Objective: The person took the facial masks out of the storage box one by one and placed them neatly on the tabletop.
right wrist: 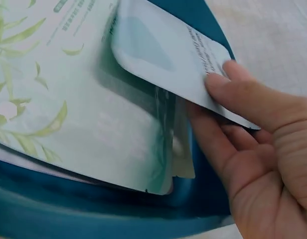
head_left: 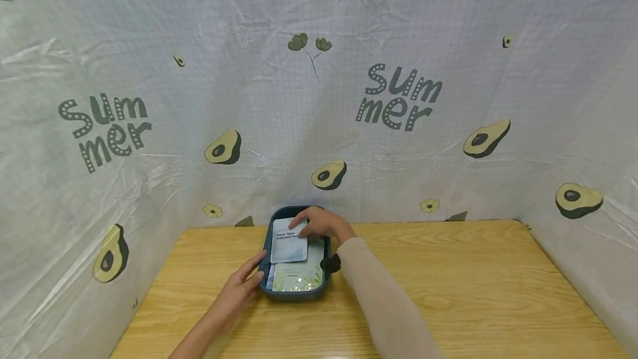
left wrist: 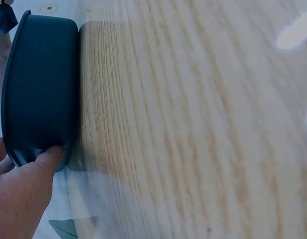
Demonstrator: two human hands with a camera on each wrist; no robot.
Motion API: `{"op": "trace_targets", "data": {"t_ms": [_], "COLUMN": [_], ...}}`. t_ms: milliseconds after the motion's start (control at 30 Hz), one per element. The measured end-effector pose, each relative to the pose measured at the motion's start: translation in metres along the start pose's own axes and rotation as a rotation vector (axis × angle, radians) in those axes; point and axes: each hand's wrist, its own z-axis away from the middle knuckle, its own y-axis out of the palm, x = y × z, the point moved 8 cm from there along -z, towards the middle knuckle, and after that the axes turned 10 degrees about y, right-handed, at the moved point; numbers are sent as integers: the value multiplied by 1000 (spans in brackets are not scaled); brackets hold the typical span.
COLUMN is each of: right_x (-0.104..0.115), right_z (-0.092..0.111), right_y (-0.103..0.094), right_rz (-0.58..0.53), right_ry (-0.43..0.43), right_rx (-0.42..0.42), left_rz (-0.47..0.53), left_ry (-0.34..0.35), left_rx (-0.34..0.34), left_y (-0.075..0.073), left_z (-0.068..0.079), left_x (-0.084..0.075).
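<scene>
A dark blue plastic basin [head_left: 294, 296] with rounded corners stands on the table. Its left wall is held by my left hand [head_left: 241, 286], the thumb [left wrist: 50, 157] against the outside and other fingers at the rim. My right hand [head_left: 319, 224] pinches a flat white and pale blue eyelid-tape packet [head_left: 289, 248] by its edge, thumb on top and fingers underneath. The packet is tilted over a pale green sheet-mask packet [head_left: 299, 276] with a leaf print, which lies in the basin. Other packets show partly beneath it, mostly covered.
The wooden tabletop [head_left: 448, 281] stretches to both sides of the basin. Close behind the basin hangs a white sheet [head_left: 279, 126] printed with avocados and lettering; it also runs along both sides. A small dark object [head_left: 331, 263] sits at the right sleeve's cuff.
</scene>
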Motion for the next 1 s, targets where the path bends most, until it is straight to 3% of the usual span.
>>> {"op": "trace_targets", "data": {"t_ms": [200, 467, 833, 1000], "right_x": [-1, -4, -2, -7], "right_z": [0, -1, 14, 25], "right_y": [-9, 3, -11, -23], "right_rz": [26, -195, -79, -101], "right_ry": [-16, 24, -91, -155], "right_rx": [-125, 10, -106, -181], "left_rz": [11, 9, 13, 33], "left_ry": [-3, 0, 14, -1], "left_rx": [6, 19, 20, 35], "left_y": [1, 1, 1, -3], "left_z": [-1, 0, 1, 0], "left_x": [0, 0, 0, 3]}}
